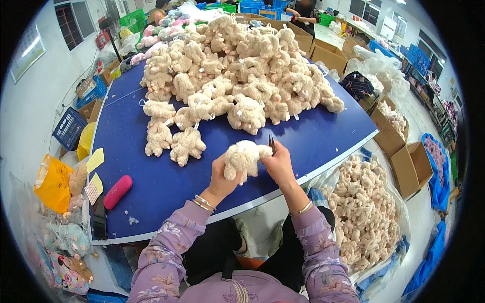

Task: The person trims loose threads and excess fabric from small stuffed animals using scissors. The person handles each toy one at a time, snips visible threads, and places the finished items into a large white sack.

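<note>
Past the purple top, the left hand clamps a toy, likely soft, light, best held mid-body; the right hand grips perhaps scissors.

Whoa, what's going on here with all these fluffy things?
A person in purple flowered sleeves is holding a small cream plush toy over the near part of a blue table. The left hand grips it, while the right hand is at its other end, also holding a dark pointed tool. A big heap of similar toys sits farther back, and another cream heap lies low on the right.
</note>
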Demonstrator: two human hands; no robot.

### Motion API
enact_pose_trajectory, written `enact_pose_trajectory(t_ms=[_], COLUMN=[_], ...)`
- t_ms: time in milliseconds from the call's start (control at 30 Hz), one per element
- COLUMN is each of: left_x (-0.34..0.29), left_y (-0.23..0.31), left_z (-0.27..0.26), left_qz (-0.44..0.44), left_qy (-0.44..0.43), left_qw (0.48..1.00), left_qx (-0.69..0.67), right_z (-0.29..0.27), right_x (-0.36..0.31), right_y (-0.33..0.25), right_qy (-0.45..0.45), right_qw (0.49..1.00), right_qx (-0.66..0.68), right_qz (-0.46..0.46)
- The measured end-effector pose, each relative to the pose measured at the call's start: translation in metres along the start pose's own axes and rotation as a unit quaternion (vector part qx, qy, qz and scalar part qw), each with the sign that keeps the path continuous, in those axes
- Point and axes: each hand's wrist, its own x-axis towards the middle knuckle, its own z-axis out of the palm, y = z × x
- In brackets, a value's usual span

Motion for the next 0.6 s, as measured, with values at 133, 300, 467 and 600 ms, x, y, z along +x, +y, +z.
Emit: enact_pose_trajectory(t_ms=[133,300,467,600], left_x=[0.005,0.008,0.011,0.010], left_y=[0.000,-0.002,-0.005,-0.002], left_z=[0.000,0.008,0.005,0.005], left_qz=[-0.106,-0.140,-0.199,-0.211], left_qy=[-0.009,0.060,0.066,0.040], left_qw=[0.994,0.988,0.975,0.974], left_qx=[0.009,-0.033,-0.080,-0.077], right_z=[-0.003,-0.009,-0.004,-0.004], right_x=[-0.009,-0.016,-0.020,-0.013], right_y=[-0.015,-0.015,-0.024,-0.011], right_qy=[0.007,-0.062,-0.110,-0.068], right_qw=[1.000,0.995,0.987,0.996], right_qx=[-0.001,0.059,0.111,0.060], right_qz=[-0.001,0.044,0.022,0.024])
